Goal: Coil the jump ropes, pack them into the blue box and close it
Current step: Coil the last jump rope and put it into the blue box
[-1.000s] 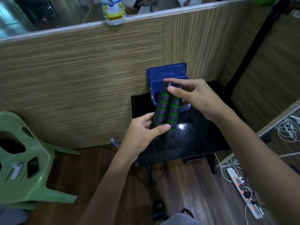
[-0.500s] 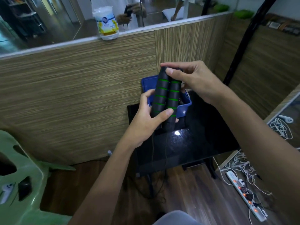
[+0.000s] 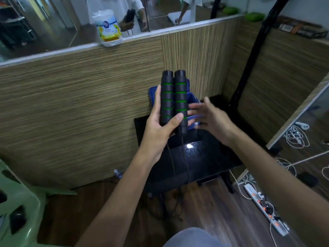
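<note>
Left hand (image 3: 160,125): grips two black jump rope handles (image 3: 174,98) with green rings, side by side and upright, thumb across their lower part.
Rope cords (image 3: 185,166): two thin black cords hang from the handles past the desk's front edge toward the floor.
Right hand (image 3: 211,120): blurred, fingers spread, holding nothing, just right of the handles.
Desk (image 3: 204,157): glossy black.
Blue box (image 3: 191,98): at the desk's far edge against the wooden partition, mostly hidden behind the handles.

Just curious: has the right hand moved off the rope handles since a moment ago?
Yes. The right hand has let go and dropped to the right, now level with the blue box; the handles stay in the left hand.
</note>
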